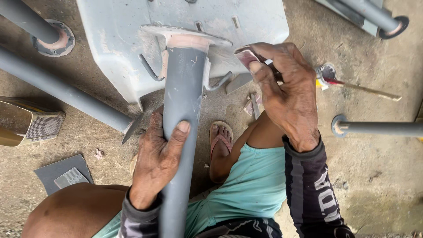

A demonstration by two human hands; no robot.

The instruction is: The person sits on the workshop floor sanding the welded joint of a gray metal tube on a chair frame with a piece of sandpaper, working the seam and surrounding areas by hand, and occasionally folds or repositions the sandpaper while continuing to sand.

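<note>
Pipe (183, 101) gripped inside left fingers (181, 128).

the left hand (156, 161) is curled shut, its thumb lying flat on top and pointing away from the body, wrist in a dark sleeve. the right hand (286, 94) is raised higher, its fingers (260, 72) bent and pinched together at the tips, forearm sleeved too.

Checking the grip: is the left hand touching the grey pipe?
Touching. The head view shows the left hand wrapped around the grey pipe, thumb pressed across its front.
</note>
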